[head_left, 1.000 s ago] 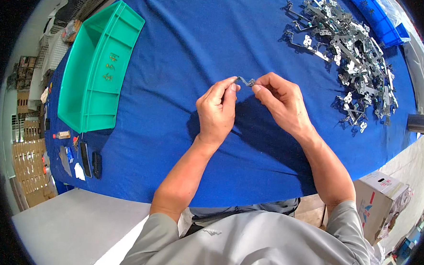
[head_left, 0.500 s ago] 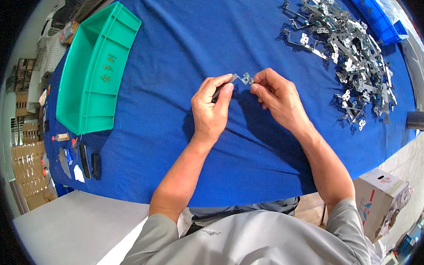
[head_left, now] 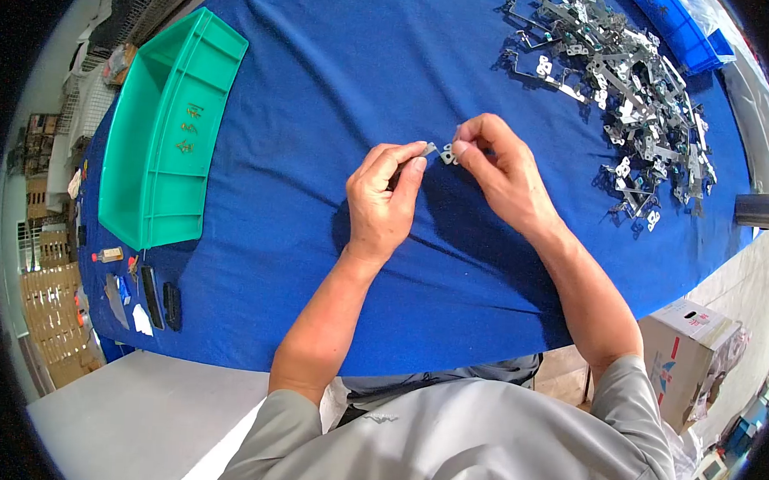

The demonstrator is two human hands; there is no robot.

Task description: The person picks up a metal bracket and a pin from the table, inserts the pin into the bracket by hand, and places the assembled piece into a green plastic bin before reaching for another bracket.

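A small metal bracket [head_left: 447, 155] with a holed, lobed end is held up over the blue cloth. My left hand [head_left: 380, 196] is closed around its left part, thumb and fingers pinching it, so most of that part is hidden. At the holed end, my right hand [head_left: 508, 177] is closed in a pinch with thumb and forefinger together. Whether a further small piece sits between those fingertips I cannot make out. Many similar metal brackets [head_left: 640, 101] lie in a loose heap to the far right.
A green plastic bin [head_left: 178, 190] stands on the blue cloth [head_left: 324, 72] at the left. Near it lie a small bottle [head_left: 107, 254] and black tools [head_left: 152, 297]. A blue bin [head_left: 674, 25] is at the back right; a cardboard box [head_left: 687, 351] stands beyond the table's right edge.
The bracket has turned slightly between my hands. My right hand's fingertips have risen a little and shifted at the holed end. The left hand stays almost in place.
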